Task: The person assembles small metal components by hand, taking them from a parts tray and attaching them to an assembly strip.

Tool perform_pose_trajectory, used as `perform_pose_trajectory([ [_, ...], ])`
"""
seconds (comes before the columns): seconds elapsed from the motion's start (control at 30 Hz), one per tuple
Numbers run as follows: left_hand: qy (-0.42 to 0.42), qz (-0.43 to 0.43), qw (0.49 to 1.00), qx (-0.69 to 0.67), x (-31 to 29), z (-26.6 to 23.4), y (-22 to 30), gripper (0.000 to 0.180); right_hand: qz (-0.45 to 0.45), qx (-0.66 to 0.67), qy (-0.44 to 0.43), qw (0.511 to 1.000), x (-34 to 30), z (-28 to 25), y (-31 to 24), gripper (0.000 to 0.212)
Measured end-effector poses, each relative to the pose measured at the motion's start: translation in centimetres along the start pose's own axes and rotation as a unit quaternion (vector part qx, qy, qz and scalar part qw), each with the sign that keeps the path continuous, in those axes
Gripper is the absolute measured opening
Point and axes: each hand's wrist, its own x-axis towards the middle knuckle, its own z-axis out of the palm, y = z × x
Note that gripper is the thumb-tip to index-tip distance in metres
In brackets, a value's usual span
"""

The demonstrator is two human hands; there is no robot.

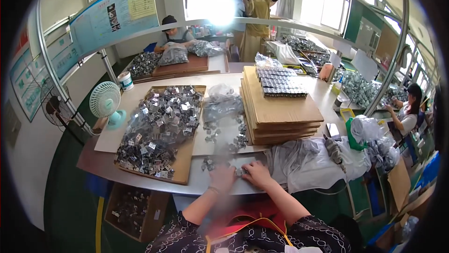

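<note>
My two hands are side by side at the table's near edge. The thumb and fingers of my right hand (257,174) close on a small metal part (241,171), a shiny grey piece whose exact kind is too small to make out. On the other side of that part is my left hand (223,178), covered by a hazy blur, so its fingers do not show clearly. A few similar metal parts (207,163) lie just beyond my left hand. To the left, a large heap of small bent metal pieces (159,127) fills a shallow cardboard tray (183,171).
Behind my right hand rises a stack of brown boards (285,113) topped with rows of metal parts (282,82). Clear plastic bags (223,101) lie beyond my hands. White cloth or sheeting (304,159) and a dark tool (335,152) are at right, a green fan (105,101) at left.
</note>
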Motion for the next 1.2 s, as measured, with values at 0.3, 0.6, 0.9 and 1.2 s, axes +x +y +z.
perform_pose_trajectory([
  [0.3, 0.112, 0.037, 0.991, -0.057, -1.6, -0.6, -3.1, 0.043, 0.011, 0.158, 0.077, 0.984, -1.3, -2.8, 0.3, 0.068],
  [0.6, 0.1, 0.092, 0.981, -0.142, -1.5, -0.1, -6.9, 0.051, 0.005, 0.207, 0.069, 0.976, -2.0, -1.8, 3.3, 0.046],
  [0.9, 0.091, 0.103, 0.984, -0.117, -1.5, -0.1, -6.8, 0.041, -0.024, 0.226, 0.02, 0.974, -1.6, -2.3, 3.9, 0.047],
  [1.2, 0.147, 0.147, 0.974, -0.089, -1.4, 2.0, -6.7, 0.04, -0.052, 0.19, 0.042, 0.979, -2.0, -1.8, 2.7, 0.058],
])
